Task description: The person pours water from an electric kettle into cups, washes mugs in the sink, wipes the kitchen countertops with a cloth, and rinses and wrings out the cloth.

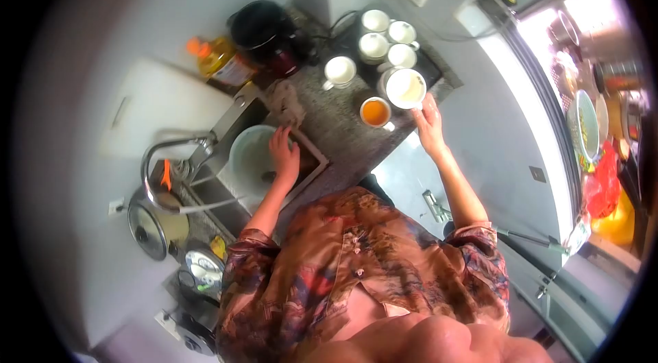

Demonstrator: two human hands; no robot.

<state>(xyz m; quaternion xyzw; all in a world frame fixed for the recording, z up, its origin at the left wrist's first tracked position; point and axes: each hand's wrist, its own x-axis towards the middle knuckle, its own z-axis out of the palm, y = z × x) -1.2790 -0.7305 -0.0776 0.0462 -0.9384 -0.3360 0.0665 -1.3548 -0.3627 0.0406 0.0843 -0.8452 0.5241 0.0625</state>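
My right hand [428, 123] has its fingers closed on the near side of a white cup [406, 88] at the counter's right part. Left of that cup stands a white mug with orange liquid [375, 112]. Over the sink, my left hand [283, 154] lies with spread fingers at the right rim of a pale round basin [250, 157]. Several white cups [373, 46] are grouped on a dark tray [433, 65] behind my right hand. Another white mug [339, 71] stands apart from them, to the left, on the stone counter [329, 113].
A curved faucet [147, 167] reaches over the sink [312, 164]. A crumpled cloth [286, 104] lies behind it. Further back are a dark appliance [264, 34] and a yellow bottle [226, 61]. A lidded pot [154, 226] is at the left; an open window [541, 89] is at the right.
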